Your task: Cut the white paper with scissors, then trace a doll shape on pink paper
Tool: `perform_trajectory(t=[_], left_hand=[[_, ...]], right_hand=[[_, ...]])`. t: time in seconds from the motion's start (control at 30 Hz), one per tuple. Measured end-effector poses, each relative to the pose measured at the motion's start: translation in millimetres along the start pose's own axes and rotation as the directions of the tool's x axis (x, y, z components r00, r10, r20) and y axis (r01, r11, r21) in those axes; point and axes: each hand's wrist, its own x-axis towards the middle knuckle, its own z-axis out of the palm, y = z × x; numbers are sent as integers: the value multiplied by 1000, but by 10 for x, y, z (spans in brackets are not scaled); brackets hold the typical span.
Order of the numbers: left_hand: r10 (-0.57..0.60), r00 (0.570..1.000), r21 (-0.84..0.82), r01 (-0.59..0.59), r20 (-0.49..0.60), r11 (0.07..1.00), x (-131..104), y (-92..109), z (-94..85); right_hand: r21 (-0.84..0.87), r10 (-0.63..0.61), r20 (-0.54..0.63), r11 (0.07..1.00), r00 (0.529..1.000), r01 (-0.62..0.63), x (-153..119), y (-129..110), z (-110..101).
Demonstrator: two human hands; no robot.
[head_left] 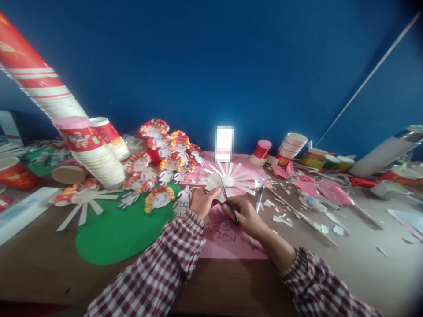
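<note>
My left hand [202, 200] pinches a piece of white paper [214, 181] above a pink sheet [214, 252] that bears dark handwriting. In my right hand [246, 215] is a pair of scissors [234, 212] with dark handles, the fingers closed round them. The blades reach up to the right side of the paper. Just beyond my hands lies a white paper cup cut into spread strips [244, 171], its round base in the middle. A pen [260, 198] rests to the right of my right hand.
Paper figures with red and yellow curled hair [160, 199] lie around a green sheet [112, 246] at left. Tall stacked paper cups [95, 163] lean beside them. Paper scraps [282, 220], a thin stick [302, 218] and pink cut pieces [333, 191] litter the right. A blue wall [205, 66] stands behind.
</note>
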Motion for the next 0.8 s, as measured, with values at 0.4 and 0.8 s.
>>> perform_trajectory(t=[0.4,0.8], left_hand=[[39,999,60,-41,21,997,32,-2,-41],[-36,999,22,36,3,999,-19,56,7]], right_hand=[[16,-10,-11,1000,1000,10,-1,14,7],[18,-8,-7,1000,1000,8,-9,-22,7]])
